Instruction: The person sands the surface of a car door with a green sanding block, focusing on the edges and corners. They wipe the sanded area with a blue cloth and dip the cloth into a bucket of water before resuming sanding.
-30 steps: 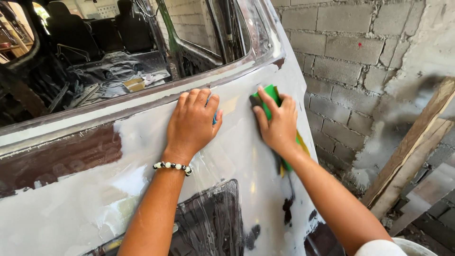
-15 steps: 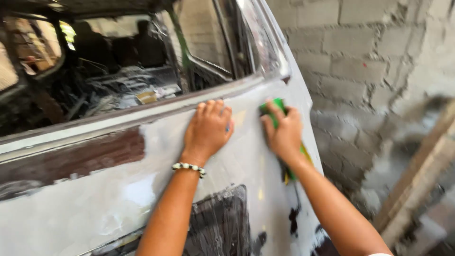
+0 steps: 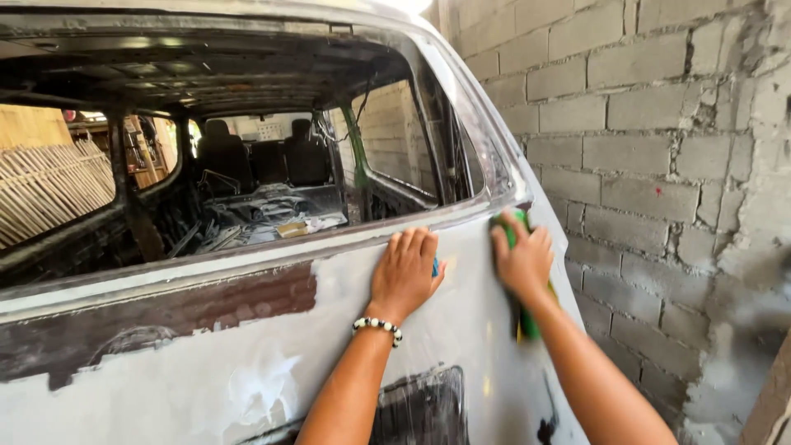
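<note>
My left hand [image 3: 404, 272] lies flat on the white-primed rear panel of a stripped car body [image 3: 247, 371], just below the window sill; a bead bracelet [image 3: 377, 328] circles the wrist and a bit of blue shows under the fingers. My right hand [image 3: 521, 259] presses a green sanding pad [image 3: 527, 321] against the panel's right corner, fingers wrapped over its top. The pad's lower end sticks out below the wrist.
The rear window opening [image 3: 247, 165] has no glass; seats and loose debris [image 3: 255, 218] show inside. A grey block wall [image 3: 659, 165] stands close on the right. Dark unprimed patches [image 3: 198, 309] remain on the panel.
The view has lifted, showing more of the window and roof. Both hands stay on the panel; the right hand with the pad has shifted slightly up along the corner.
</note>
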